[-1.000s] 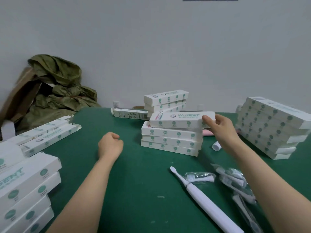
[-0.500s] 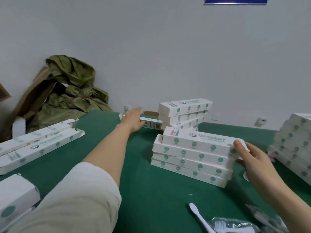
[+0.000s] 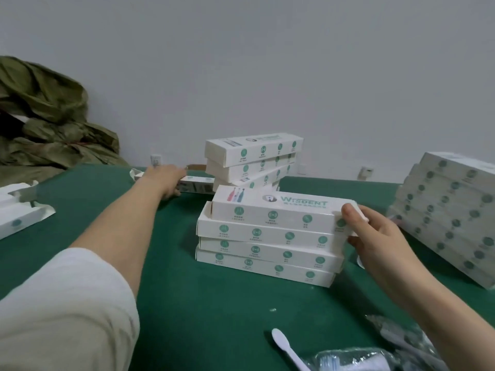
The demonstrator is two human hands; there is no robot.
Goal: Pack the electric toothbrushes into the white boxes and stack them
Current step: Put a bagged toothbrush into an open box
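A stack of white boxes with green dots [image 3: 265, 253] stands on the green table [image 3: 209, 311] in the middle. My right hand [image 3: 375, 236] holds the right end of the top box [image 3: 276, 212], thumb on its front corner. Far across the table, my left hand [image 3: 166, 180] lies on a single white box [image 3: 198, 184] by the wall, fingers over it. A white electric toothbrush [image 3: 286, 349] shows its head at the bottom edge.
Behind the middle stack leans a second stack of boxes [image 3: 254, 159]. A tall slanted stack [image 3: 450, 210] fills the right side. Open flat boxes [image 3: 18, 212] lie at the left. Olive cloth [image 3: 45, 116] is heaped at the back left. Plastic-wrapped brush heads [image 3: 375, 357] lie bottom right.
My left arm has stretched from the table's middle to the lone box at the far edge. My right hand has set the box down on top of the middle stack.
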